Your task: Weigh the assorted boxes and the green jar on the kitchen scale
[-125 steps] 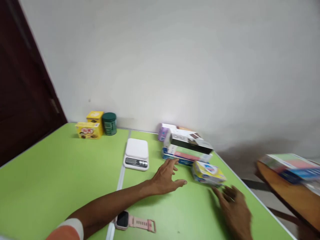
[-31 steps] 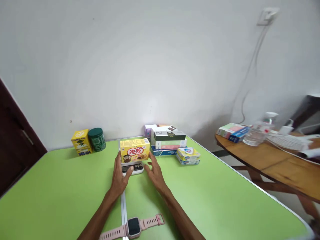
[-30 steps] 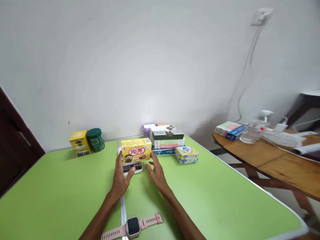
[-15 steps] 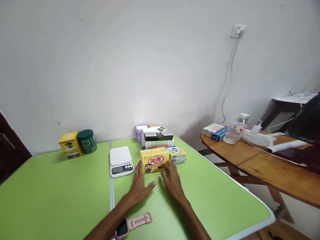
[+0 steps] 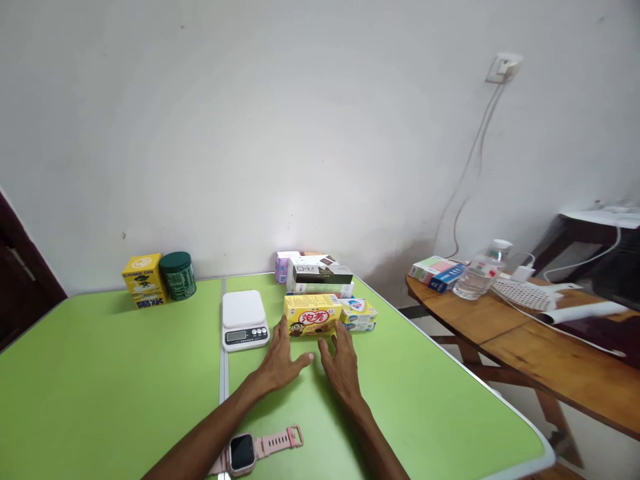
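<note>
A yellow snack box (image 5: 313,315) with red lettering stands on the green table (image 5: 115,373), right of a white kitchen scale (image 5: 243,319). My left hand (image 5: 280,360) lies on the table with fingers stretched out, its fingertips at the box's lower left corner. My right hand (image 5: 343,360) lies the same way, fingertips at the box's lower right corner. Neither hand holds anything. A pink smartwatch (image 5: 250,450) lies by my left forearm.
Behind the snack box sit a yellow-and-blue pack (image 5: 359,313), a stack of flat boxes (image 5: 320,275) and a purple box (image 5: 281,265). A yellow carton (image 5: 143,280) and green can (image 5: 177,275) stand far left. A wooden table (image 5: 525,340) at right carries a bottle (image 5: 480,277), boxes and cables.
The yellow snack box went from the scale's platform to the table right of the scale. Both hands moved with it and have now drawn back slightly, fingers flat beside it.
</note>
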A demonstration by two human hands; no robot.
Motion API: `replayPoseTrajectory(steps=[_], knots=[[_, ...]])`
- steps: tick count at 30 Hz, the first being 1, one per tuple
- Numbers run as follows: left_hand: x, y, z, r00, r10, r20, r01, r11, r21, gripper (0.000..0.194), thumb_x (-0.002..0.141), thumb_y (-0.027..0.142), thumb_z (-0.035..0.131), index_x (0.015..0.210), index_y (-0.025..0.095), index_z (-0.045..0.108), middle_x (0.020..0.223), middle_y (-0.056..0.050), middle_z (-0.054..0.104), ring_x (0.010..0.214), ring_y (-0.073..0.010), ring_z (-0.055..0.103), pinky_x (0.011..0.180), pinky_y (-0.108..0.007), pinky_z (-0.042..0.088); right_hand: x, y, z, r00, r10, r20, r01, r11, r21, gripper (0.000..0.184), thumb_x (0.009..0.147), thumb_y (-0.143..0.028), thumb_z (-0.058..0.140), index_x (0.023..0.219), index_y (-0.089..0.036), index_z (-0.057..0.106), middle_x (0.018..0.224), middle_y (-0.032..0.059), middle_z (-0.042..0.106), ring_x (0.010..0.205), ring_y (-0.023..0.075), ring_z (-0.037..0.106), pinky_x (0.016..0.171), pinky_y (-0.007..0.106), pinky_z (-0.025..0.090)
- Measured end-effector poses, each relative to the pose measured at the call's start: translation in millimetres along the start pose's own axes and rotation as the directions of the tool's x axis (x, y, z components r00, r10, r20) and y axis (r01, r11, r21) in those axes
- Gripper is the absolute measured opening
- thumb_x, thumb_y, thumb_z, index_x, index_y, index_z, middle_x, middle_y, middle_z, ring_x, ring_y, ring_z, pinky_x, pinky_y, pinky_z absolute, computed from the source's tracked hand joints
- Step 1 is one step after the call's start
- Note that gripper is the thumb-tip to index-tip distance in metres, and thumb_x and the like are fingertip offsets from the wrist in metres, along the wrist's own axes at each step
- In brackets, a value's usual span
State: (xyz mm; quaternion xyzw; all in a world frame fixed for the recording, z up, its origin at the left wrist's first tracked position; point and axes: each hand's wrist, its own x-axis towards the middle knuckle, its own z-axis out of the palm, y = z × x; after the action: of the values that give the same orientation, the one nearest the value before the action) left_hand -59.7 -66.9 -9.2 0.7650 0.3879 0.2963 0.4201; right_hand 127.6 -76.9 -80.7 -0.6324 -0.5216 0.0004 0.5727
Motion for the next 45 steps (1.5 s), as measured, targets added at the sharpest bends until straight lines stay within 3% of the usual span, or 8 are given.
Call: replayPoseTrajectory(steps=[8,13,18,23,26,32,38,45], knots=[[18,0,1.2,1.000,-0.013,-0.004,0.013,0.997,-0.072,0.113,0.079,0.048,0.075,0.164,0.011,0.011,0.168,-0.026,0.020,0.158,-0.0403,0.019,0.130,-0.057,0.020,-1,-8,-12,0.994,0.014,0.110,-0.021,0.998,0.065,0.056,0.090,-0.045,0.054,0.138,-0.015,0.061,0.148,0.0220,0.055,0.136,0.0372,0.055,0.102,0.059,0.056],[-17,-14,-45.1,0.967,0.143,-0.209,-0.172,0.977,-0.126,0.078,0.087,0.044,0.070,0.154,0.022,0.037,0.148,-0.018,0.050,0.126,-0.0303,0.061,0.103,-0.048,0.056,0,-62,-28,0.993,-0.041,0.114,0.039,0.999,0.022,0.042,0.096,-0.045,0.054,0.128,-0.019,0.065,0.126,0.0166,0.067,0.107,0.0292,0.070,0.083,0.046,0.063],[-59,-71,-143.1,0.602,0.179,-0.778,-0.061,0.982,0.179,0.046,0.094,0.035,0.059,0.138,0.023,0.049,0.121,-0.011,0.060,0.107,-0.0241,0.062,0.098,-0.045,0.055,3,-144,20,0.926,-0.205,0.317,0.141,0.966,0.215,0.031,0.098,-0.043,0.056,0.118,-0.023,0.068,0.114,0.0125,0.071,0.095,0.0262,0.071,0.081,0.042,0.062],[-79,-155,-229.7,0.256,-0.038,-0.966,0.273,0.961,0.034,0.078,0.085,0.039,0.066,0.150,0.014,0.031,0.148,-0.023,0.042,0.143,-0.0387,0.040,0.119,-0.063,0.034,-43,-200,144,0.740,-0.258,0.622,-0.050,0.900,0.432,0.040,0.095,-0.045,0.057,0.128,-0.023,0.063,0.127,0.0133,0.070,0.113,0.0285,0.070,0.090,0.044,0.062],[-76,-182,-255.2,0.280,-0.144,-0.949,0.313,0.948,-0.052,0.095,0.082,0.044,0.072,0.155,0.011,0.022,0.154,-0.027,0.036,0.150,-0.0422,0.032,0.121,-0.064,0.031,-73,-209,223,0.693,-0.209,0.690,-0.130,0.905,0.405,0.055,0.091,-0.045,0.057,0.138,-0.019,0.056,0.141,0.0182,0.062,0.128,0.0323,0.062,0.104,0.052,0.055],[-45,-198,-279.6,0.341,-0.147,-0.928,0.372,0.928,-0.010,0.116,0.070,0.049,0.085,0.156,0.004,0.020,0.155,-0.033,0.034,0.151,-0.0455,0.033,0.122,-0.059,0.031,-61,-214,325,0.838,0.003,0.546,-0.188,0.940,0.284,0.084,0.089,-0.059,0.055,0.154,-0.009,0.036,0.156,0.0252,0.042,0.148,0.0380,0.040,0.122,0.059,0.033],[-13,-212,-298.5,0.281,-0.130,-0.951,0.360,0.933,-0.021,0.121,0.065,0.054,0.089,0.155,0.007,0.023,0.147,-0.030,0.044,0.143,-0.0447,0.043,0.118,-0.058,0.037,-5,-212,377,0.879,0.096,0.467,-0.262,0.916,0.305,0.112,0.080,-0.074,0.063,0.159,-0.006,0.023,0.163,0.0262,0.030,0.155,0.0374,0.028,0.122,0.054,0.034],[-6,-211,-299.2,0.242,-0.111,-0.964,0.419,0.908,0.000,0.120,0.066,0.049,0.089,0.156,0.007,0.022,0.146,-0.029,0.047,0.141,-0.0451,0.045,0.116,-0.058,0.038,18,-208,396,0.869,-0.017,0.494,-0.180,0.920,0.348,0.092,0.073,-0.060,0.075,0.146,-0.017,0.041,0.134,0.0157,0.063,0.119,0.0303,0.062,0.101,0.045,0.051]])
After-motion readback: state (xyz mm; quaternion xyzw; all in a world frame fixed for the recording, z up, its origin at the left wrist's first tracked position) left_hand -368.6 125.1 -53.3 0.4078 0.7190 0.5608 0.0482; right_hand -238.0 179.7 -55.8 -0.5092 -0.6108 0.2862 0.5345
